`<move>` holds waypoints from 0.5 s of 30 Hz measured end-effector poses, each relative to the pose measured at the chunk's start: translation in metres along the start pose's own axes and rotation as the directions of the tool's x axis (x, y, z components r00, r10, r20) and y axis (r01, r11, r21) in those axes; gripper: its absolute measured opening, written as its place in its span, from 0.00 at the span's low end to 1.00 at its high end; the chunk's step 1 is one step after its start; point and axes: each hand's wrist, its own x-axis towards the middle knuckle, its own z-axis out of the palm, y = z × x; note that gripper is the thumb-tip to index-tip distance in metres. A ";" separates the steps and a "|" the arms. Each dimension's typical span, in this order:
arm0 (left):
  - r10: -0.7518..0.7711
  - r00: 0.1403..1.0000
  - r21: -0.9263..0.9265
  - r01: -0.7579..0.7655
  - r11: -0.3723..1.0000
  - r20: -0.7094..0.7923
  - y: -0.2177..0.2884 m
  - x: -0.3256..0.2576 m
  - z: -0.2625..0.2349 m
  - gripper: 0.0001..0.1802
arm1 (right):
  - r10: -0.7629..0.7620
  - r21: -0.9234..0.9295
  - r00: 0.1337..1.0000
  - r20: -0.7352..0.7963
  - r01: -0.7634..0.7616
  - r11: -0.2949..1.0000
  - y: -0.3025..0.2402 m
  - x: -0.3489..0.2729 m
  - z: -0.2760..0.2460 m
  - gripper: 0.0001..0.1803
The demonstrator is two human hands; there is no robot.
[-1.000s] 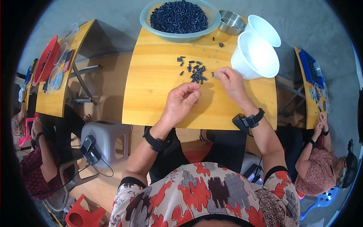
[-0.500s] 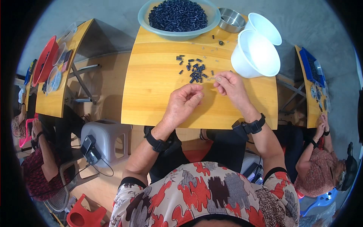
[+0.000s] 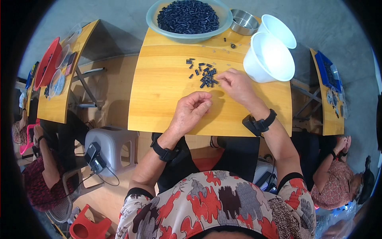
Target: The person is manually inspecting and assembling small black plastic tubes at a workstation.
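Observation:
A loose pile of small black cylindrical pieces lies mid-table, with a few more scattered just beyond it. My right hand reaches to the pile's right edge, thumb and fingertips drawn together. Whatever they pinch, if anything, is too small to make out. Closer to the table's front edge, my left hand is held with its fingers curled against the thumb. Its fingertips hide anything between them. Some tiny clear pieces lie on the wood beyond my right hand.
At the far side stands a pale green basin heaped with black pieces. Right of it are a round metal bowl and two white tubs, one in front of the other. People sit by other tables on both sides.
My right hand has moved left and slightly farther away, to the edge of the pile. The small clear piece at its fingertips no longer shows. My left hand has barely shifted.

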 end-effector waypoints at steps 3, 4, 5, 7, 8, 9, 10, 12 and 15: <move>0.006 1.000 -0.022 -0.006 1.000 0.007 0.000 0.000 0.000 0.12 | -0.069 -0.076 0.997 0.034 0.071 0.995 0.002 0.002 0.007 0.06; 0.000 1.000 -0.023 0.000 1.000 0.008 0.001 0.000 0.000 0.12 | -0.115 -0.130 0.993 0.034 0.119 0.984 0.003 0.003 0.008 0.06; -0.005 1.000 -0.025 0.005 1.000 0.009 0.002 0.001 0.000 0.12 | -0.115 -0.131 0.993 0.035 0.119 0.984 0.003 0.003 0.008 0.06; -0.007 1.000 -0.014 0.007 1.000 0.016 0.002 0.000 -0.003 0.12 | -0.009 -0.182 0.999 0.054 0.018 0.983 0.000 0.005 0.008 0.05; -0.009 1.000 -0.002 0.009 1.000 0.026 0.002 0.000 -0.004 0.12 | -0.010 -0.182 0.998 0.055 0.020 0.983 0.000 0.005 0.008 0.05; -0.007 1.000 -0.003 0.007 1.000 0.024 0.001 0.001 -0.005 0.12 | -0.040 -0.154 0.999 0.033 0.044 0.987 0.001 0.004 0.007 0.05; 0.018 1.000 -0.025 -0.017 1.000 0.003 0.000 0.002 -0.005 0.12 | -0.069 -0.126 0.998 0.010 0.070 0.990 0.000 0.004 0.007 0.05; 0.041 0.999 -0.048 -0.042 0.998 -0.021 0.001 0.003 -0.004 0.13 | -0.095 -0.064 0.995 0.017 0.096 0.993 -0.009 -0.001 0.005 0.05; -0.006 0.995 -0.039 0.002 0.999 -0.100 0.010 0.006 0.000 0.13 | -0.162 0.011 0.986 0.028 0.162 0.987 -0.023 -0.009 0.010 0.05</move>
